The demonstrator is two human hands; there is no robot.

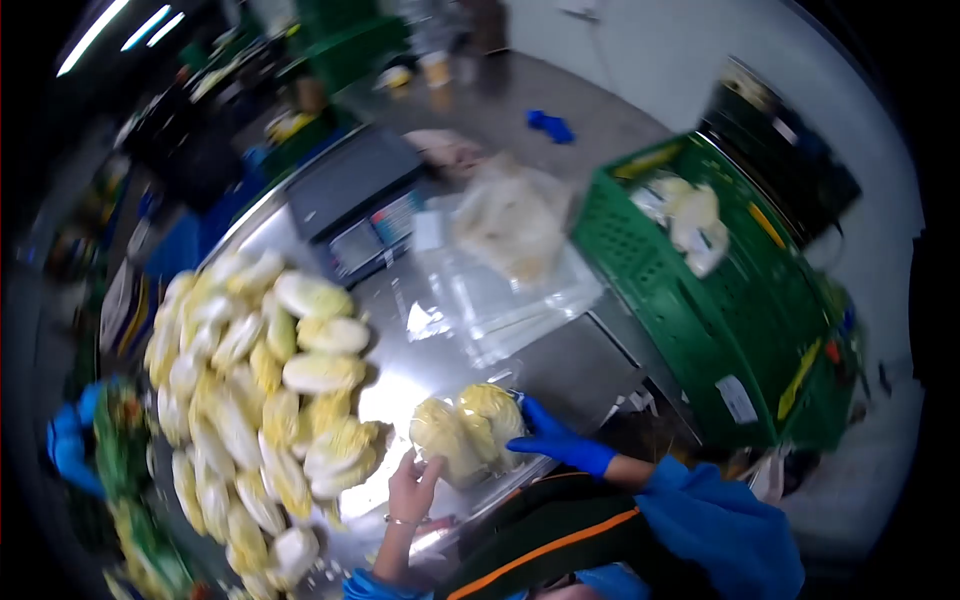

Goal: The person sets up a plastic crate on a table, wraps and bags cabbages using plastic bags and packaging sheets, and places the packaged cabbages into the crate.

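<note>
A clear plastic bag of pale yellow napa cabbages (462, 438) lies on the steel table in front of me. My left hand (410, 492), bare, is at the bag's lower left side, with thumb and fingers apart and fingertips touching it. In a blue glove, my right hand (562, 438) grips the bag's right edge between thumb and fingers. To the left is a large heap of loose napa cabbages (240, 400), white and yellow. Flat clear plastic bags (500, 310) are stacked beyond the bagged cabbages.
A grey weighing scale (355, 190) stands behind the heap. At the right, a green crate (690, 330) holds bagged cabbage (695, 220). A blue glove (550, 126) lies on the far surface. Someone's blue sleeve (72, 440) shows at the far left.
</note>
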